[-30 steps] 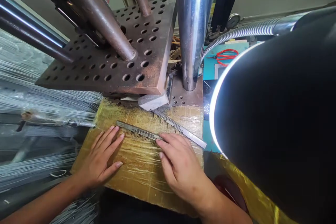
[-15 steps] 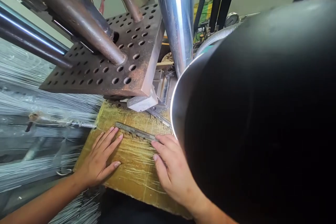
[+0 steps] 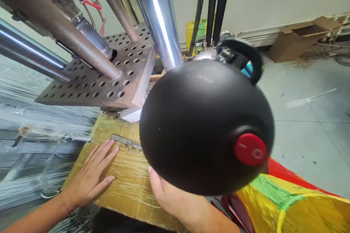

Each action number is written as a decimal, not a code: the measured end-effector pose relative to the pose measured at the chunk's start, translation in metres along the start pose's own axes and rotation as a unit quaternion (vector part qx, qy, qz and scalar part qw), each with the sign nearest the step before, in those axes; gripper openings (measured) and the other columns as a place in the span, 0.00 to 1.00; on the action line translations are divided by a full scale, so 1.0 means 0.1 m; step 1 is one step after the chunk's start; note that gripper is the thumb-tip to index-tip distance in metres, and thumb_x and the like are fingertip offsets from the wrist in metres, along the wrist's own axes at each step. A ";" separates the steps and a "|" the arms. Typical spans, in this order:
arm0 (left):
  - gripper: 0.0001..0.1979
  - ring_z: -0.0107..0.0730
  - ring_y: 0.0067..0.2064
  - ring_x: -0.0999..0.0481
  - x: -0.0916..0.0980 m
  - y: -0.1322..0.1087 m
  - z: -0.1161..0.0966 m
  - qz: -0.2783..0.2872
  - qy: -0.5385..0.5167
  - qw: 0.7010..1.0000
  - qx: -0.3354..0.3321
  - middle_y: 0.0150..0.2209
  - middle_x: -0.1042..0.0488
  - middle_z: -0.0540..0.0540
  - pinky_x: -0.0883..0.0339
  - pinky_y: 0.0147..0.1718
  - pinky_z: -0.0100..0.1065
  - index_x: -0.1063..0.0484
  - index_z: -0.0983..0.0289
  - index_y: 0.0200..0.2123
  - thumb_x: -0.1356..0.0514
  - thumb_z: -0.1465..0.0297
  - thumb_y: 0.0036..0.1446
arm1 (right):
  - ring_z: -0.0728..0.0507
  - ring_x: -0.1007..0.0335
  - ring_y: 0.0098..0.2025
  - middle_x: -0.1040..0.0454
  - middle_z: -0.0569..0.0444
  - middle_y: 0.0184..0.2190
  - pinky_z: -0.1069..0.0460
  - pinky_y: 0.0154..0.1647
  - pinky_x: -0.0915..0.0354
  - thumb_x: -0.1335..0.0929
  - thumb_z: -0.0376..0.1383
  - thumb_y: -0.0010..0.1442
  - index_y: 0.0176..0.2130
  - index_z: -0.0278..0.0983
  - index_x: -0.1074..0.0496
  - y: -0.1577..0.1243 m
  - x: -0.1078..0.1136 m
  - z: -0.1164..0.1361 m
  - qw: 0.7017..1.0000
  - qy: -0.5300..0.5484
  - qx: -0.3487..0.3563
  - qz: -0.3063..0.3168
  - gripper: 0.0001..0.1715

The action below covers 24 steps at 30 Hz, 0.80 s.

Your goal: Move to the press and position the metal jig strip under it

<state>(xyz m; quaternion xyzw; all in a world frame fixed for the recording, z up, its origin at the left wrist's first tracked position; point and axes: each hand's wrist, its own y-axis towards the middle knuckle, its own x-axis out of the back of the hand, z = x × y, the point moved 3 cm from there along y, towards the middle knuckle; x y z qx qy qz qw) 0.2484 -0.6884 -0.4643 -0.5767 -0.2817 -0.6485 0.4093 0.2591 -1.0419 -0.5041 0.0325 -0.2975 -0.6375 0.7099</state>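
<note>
My left hand [image 3: 89, 174] lies flat with its fingers spread, the fingertips near the left end of a narrow notched metal strip [image 3: 123, 141]. This strip rests on a worn yellowish board [image 3: 128, 178], and its right part is hidden. A black rounded lamp head [image 3: 202, 127] with a red rocker switch [image 3: 251, 149] fills the middle of the view. It covers the fingers of my right hand [image 3: 177, 200]; only the thumb, the back of the hand and the wrist show. Whether that hand grips anything is out of sight.
A drilled steel plate [image 3: 109, 83] on thick rods overhangs the board's back, beside a shiny column [image 3: 160, 18]. Bundles of thin wire [image 3: 22, 109] lie at left. A yellow sack [image 3: 308, 207] is at lower right, and a cardboard box [image 3: 298, 40] stands on the floor.
My view has shifted, and the lamp head now appears farther left, showing its red switch and covering my right fingers, which were on the strip. The left hand keeps its place by the strip.
</note>
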 end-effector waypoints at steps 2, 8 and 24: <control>0.46 0.62 0.75 0.39 0.00 0.00 0.00 -0.011 0.009 1.000 -0.008 0.76 0.39 0.55 0.44 0.73 0.60 0.57 0.50 0.81 0.46 0.54 0.63 | 0.38 0.28 0.68 0.22 0.49 0.61 0.41 0.76 0.34 0.31 0.37 0.70 0.66 0.41 0.25 0.04 -0.02 0.00 1.000 0.003 0.003 -0.010 0.27; 0.47 0.61 0.76 0.42 -0.04 -0.02 -0.01 -0.016 0.035 0.999 -0.029 0.80 0.50 0.61 0.49 0.75 0.58 0.61 0.55 0.81 0.44 0.55 0.67 | 0.38 0.24 0.61 0.20 0.49 0.60 0.40 0.68 0.27 0.34 0.33 0.69 0.57 0.37 0.21 0.06 -0.15 -0.07 0.999 0.043 0.012 -0.017 0.20; 0.44 0.65 0.77 0.44 0.17 0.17 -0.24 -0.001 -0.054 0.998 0.032 0.76 0.42 0.71 0.48 0.74 0.61 0.37 0.67 0.75 0.36 0.46 0.66 | 0.33 0.18 0.53 0.18 0.48 0.55 0.35 0.53 0.19 0.33 0.48 0.72 0.59 0.46 0.22 0.13 -0.21 -0.47 0.991 -0.016 0.133 0.016 0.21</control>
